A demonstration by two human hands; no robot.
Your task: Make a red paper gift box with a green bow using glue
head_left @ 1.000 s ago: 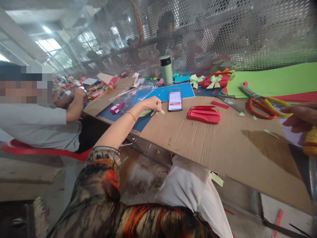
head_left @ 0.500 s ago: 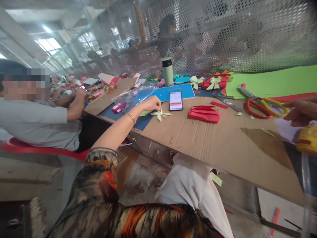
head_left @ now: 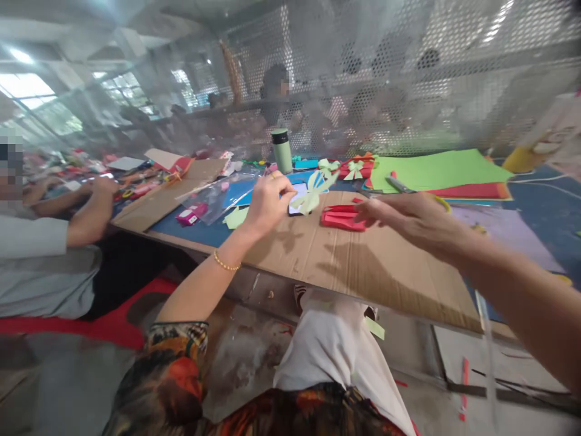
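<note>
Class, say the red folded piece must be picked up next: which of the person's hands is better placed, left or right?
Probably the right hand: its fingers are beside the red folded piece and look free. The left hand is farther off and pinches a pale green paper bow.

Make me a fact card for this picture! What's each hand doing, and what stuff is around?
Left hand: pinching a pale green bow
Right hand: at the end of the red paper; touching or not, I can't tell
Partly covered by the bow: phone
Partly hidden by the right hand: scissors
Beneath the red paper: cardboard
Standing upright: green bottle
Right of the bottle: green sheets
Neighbour: person in grey, on the left
</note>
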